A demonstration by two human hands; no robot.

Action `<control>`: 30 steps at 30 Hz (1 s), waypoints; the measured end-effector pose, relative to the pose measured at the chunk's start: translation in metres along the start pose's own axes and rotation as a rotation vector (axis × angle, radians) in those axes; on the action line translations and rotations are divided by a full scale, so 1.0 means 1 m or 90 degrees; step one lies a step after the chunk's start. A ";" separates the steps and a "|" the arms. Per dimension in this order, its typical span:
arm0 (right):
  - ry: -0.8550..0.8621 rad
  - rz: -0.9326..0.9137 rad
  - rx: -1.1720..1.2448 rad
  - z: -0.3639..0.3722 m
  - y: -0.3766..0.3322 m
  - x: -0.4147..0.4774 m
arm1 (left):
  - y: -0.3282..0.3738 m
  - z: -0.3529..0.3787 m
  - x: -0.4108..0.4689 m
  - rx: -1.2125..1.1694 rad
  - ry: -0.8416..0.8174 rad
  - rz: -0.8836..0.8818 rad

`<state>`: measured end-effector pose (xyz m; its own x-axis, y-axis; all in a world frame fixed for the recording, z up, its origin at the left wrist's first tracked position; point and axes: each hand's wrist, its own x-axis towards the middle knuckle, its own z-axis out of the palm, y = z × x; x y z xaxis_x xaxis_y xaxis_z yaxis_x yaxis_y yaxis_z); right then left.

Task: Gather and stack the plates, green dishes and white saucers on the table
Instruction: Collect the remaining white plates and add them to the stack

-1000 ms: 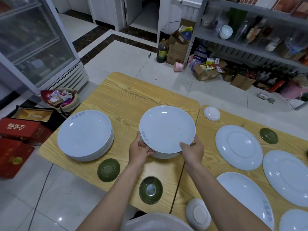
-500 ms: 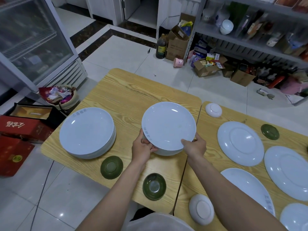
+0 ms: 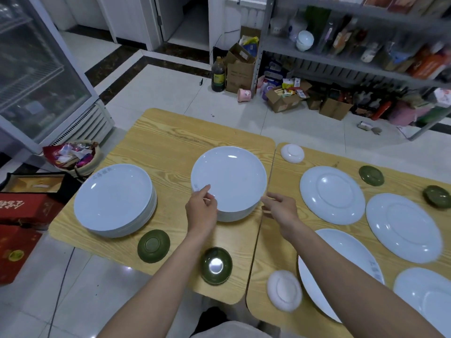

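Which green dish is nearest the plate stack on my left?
The green dish directly in front of that plate stack, on the side toward you; the others sit farther right.

Unreadable blue lettering [image 3: 102,173] on plate stack [image 3: 114,201]

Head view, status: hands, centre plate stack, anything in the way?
Left hand open, fingertips at rim of centre plate stack; right hand open beside it. Stack flat on table. Nothing blocking; green dish by left forearm.
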<state>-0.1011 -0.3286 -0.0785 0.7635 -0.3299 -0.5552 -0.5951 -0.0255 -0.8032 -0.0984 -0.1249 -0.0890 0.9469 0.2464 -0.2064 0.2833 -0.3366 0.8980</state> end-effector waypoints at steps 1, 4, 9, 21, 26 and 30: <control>-0.024 -0.022 -0.020 -0.009 -0.001 -0.003 | 0.008 0.005 -0.005 0.049 -0.019 0.051; -0.093 -0.131 -0.188 -0.043 -0.006 -0.014 | 0.032 0.025 -0.020 0.234 -0.125 0.207; -0.083 -0.339 -0.705 -0.117 0.001 -0.033 | 0.069 0.076 -0.057 0.609 -0.213 0.329; 0.024 -0.371 -0.876 -0.255 0.022 -0.049 | 0.119 0.175 -0.142 0.661 -0.187 0.403; 0.039 -0.363 -0.870 -0.274 0.022 -0.042 | 0.124 0.193 -0.145 0.674 -0.185 0.415; 0.041 -0.356 -0.855 -0.280 0.021 -0.027 | 0.128 0.206 -0.133 0.673 -0.201 0.413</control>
<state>-0.2045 -0.5840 -0.0198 0.9788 -0.0209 -0.2039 -0.0388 -0.9957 -0.0840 -0.1569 -0.3877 -0.0263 0.9099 -0.4100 -0.0628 -0.3970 -0.9048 0.1540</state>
